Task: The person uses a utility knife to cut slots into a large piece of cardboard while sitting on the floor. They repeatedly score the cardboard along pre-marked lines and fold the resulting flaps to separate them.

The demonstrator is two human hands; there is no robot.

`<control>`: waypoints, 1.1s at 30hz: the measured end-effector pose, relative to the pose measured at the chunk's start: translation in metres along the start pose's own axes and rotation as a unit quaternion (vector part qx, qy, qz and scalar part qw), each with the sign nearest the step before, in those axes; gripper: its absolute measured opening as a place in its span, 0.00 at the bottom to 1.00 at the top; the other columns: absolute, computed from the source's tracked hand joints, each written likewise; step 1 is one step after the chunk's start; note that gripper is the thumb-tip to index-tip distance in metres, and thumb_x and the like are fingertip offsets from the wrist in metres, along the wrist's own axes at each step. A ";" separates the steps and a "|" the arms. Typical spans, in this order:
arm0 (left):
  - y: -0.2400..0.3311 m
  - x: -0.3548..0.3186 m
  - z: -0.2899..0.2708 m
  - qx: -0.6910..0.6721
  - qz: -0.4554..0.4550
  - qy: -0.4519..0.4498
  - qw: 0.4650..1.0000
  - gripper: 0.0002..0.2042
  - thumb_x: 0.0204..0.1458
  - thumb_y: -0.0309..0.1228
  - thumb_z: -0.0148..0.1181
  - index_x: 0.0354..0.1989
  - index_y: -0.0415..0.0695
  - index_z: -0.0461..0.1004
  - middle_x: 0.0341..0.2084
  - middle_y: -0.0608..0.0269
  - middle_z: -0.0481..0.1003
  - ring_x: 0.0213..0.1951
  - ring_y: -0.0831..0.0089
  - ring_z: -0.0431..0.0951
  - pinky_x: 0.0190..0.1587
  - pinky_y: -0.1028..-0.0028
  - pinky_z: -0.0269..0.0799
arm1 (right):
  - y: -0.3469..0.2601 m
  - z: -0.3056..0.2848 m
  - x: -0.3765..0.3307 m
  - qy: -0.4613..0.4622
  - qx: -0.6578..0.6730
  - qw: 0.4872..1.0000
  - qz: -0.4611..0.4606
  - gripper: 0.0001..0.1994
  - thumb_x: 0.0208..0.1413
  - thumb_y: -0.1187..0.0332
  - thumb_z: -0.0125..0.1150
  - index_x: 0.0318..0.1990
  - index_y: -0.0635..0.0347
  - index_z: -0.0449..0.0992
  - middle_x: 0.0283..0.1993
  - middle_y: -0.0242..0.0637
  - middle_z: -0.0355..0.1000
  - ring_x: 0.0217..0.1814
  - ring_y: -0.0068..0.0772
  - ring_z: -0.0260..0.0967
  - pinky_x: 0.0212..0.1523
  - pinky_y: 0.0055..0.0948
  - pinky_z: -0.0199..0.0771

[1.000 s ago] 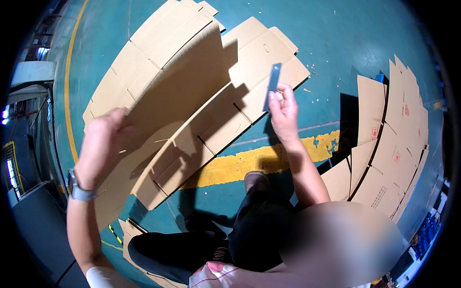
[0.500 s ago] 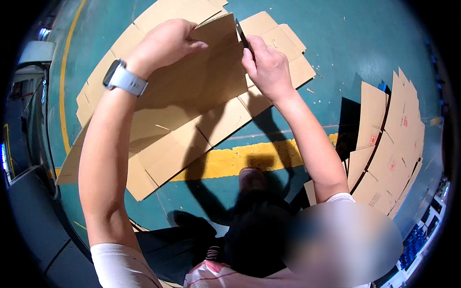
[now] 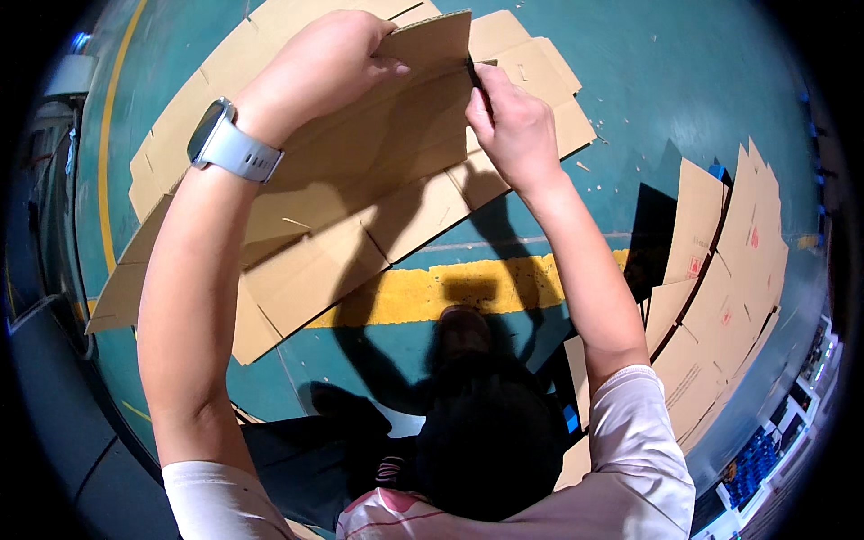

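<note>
My left hand, with a watch on its wrist, grips the top edge of a raised brown cardboard sheet. Its thumb lies on the near face; the other fingers are hidden behind. At the sheet's right edge, my right hand is closed around a dark, thin knife. Most of the knife is hidden by the fingers, and its visible part meets the cardboard edge. Under the raised sheet, more flattened cardboard with slits and creases lies on the floor.
On the right leans a row of flattened cardboard boxes with red prints. A yellow stripe crosses the green floor, where small cardboard scraps are scattered. Grey equipment stands at the left. My shoe is below the cardboard.
My left hand and the sheet's top edge have shifted away and slightly right. The knife, upright beside the edge before, is now lower and mostly hidden. My right hand has moved slightly right.
</note>
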State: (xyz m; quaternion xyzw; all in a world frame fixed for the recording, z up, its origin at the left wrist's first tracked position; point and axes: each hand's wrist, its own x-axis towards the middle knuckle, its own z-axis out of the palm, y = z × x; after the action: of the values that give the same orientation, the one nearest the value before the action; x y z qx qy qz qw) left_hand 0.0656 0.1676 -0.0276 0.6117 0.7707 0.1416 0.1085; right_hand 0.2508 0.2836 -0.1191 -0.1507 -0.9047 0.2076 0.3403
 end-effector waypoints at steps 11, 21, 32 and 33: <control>-0.002 -0.002 0.003 0.003 -0.017 0.002 1.000 0.15 0.50 0.36 0.64 0.34 0.33 0.75 0.27 0.39 0.74 0.32 0.44 0.75 0.35 0.59 0.71 | -0.016 -0.028 -0.016 -0.073 -0.024 0.997 0.018 0.10 0.51 0.75 0.58 0.42 0.62 0.71 0.23 0.42 0.69 0.26 0.41 0.72 0.27 0.36 0.72; 0.014 -0.008 0.002 0.020 -0.020 0.014 1.000 0.13 0.52 0.34 0.63 0.33 0.34 0.74 0.27 0.42 0.74 0.31 0.47 0.74 0.35 0.60 0.70 | 0.000 -0.001 -0.010 0.111 0.469 0.785 0.390 0.05 0.58 0.76 0.54 0.41 0.66 0.71 0.27 0.26 0.71 0.25 0.11 0.62 0.26 0.14 0.61; 0.010 -0.010 0.002 0.028 -0.015 0.004 0.999 0.14 0.52 0.35 0.63 0.36 0.34 0.75 0.28 0.42 0.74 0.33 0.46 0.74 0.37 0.59 0.70 | 0.004 0.013 -0.010 0.146 0.536 0.725 0.408 0.05 0.59 0.74 0.53 0.40 0.64 0.71 0.26 0.27 0.69 0.23 0.14 0.63 0.23 0.18 0.66; 0.009 -0.010 0.002 0.027 -0.011 0.002 1.000 0.14 0.52 0.35 0.63 0.37 0.34 0.75 0.28 0.41 0.74 0.33 0.46 0.74 0.37 0.59 0.70 | 0.004 0.013 -0.009 0.146 0.539 0.722 0.409 0.05 0.59 0.74 0.53 0.40 0.64 0.70 0.26 0.27 0.69 0.23 0.15 0.63 0.23 0.18 0.66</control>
State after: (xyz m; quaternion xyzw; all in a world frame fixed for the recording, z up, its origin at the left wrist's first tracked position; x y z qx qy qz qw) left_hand 0.0771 0.1600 -0.0267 0.6052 0.7814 0.1209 0.0925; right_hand 0.2492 0.2797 -0.1353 -0.3257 -0.4297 0.7547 0.3737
